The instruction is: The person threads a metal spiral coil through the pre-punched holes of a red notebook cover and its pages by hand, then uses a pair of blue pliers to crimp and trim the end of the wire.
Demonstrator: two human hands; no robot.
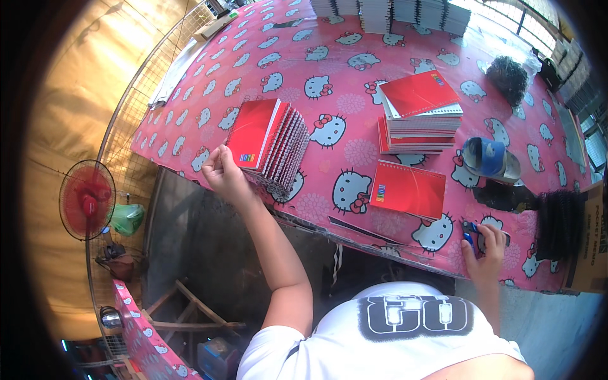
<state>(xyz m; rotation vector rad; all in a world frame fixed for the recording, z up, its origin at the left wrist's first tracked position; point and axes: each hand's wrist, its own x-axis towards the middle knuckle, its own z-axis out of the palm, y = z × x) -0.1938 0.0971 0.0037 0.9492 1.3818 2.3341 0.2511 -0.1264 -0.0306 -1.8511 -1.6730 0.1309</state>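
Observation:
My left hand [228, 176] has its fingers closed at the near left corner of the top red notebook [254, 130]. That notebook lies on a stack of spiral-bound notebooks [284, 152], their coils facing right. At the near edge of the table, my right hand [486, 252] holds small blue-handled pliers [468, 229], their tip pointing away from me. Left of the pliers lies a single red notebook [408, 190] with a row of punched holes along its far edge. Behind it stands a looser pile of red-covered notebooks [421, 123], the top one turned askew.
A pink patterned cloth [351, 104] covers the table. To the right are a tape roll with a blue band [491, 157], black coils [554, 225] and a cardboard box [589, 237]. A plastic bag of black material [508, 79] and stacks of bound books [415, 14] stand farther back.

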